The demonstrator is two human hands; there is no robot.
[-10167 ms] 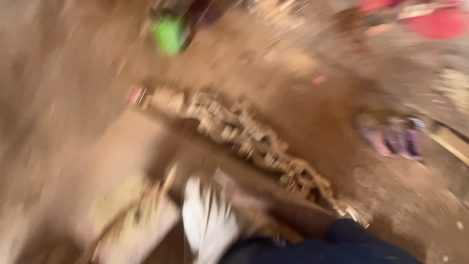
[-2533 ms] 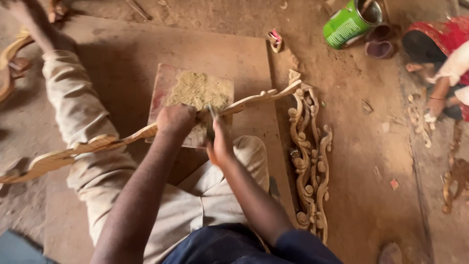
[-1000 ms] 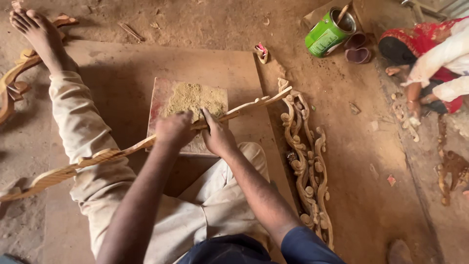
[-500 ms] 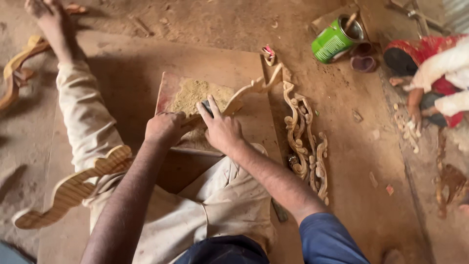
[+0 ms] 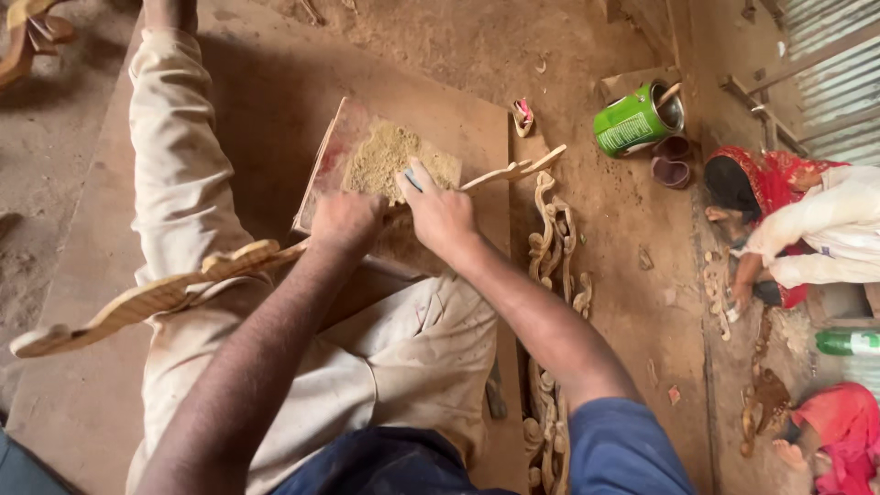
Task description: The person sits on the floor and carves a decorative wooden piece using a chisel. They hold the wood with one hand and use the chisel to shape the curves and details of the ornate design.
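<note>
A long curved carved wooden strip [image 5: 156, 298] lies across my lap, running from lower left to upper right over a flat board [image 5: 341, 137] heaped with tan sawdust paste [image 5: 385, 160]. My left hand [image 5: 344, 220] grips the strip near its middle, over the board. My right hand [image 5: 442, 213] presses down on the strip just right of it, with a small flat blade showing at the fingertips [image 5: 411, 176]. My legs in dusty beige trousers [image 5: 179, 183] stretch out over a wide plank.
A carved scrolled wooden piece [image 5: 555, 275] lies on the floor at my right. A green tin can [image 5: 634, 119] with a stick stands at the upper right. A person in red and white [image 5: 807, 220] crouches at the right edge beside a green bottle [image 5: 848, 342].
The view has shifted left and closer. The strip's left end has swung lower and both hands have moved slightly up along it over the paste board.
</note>
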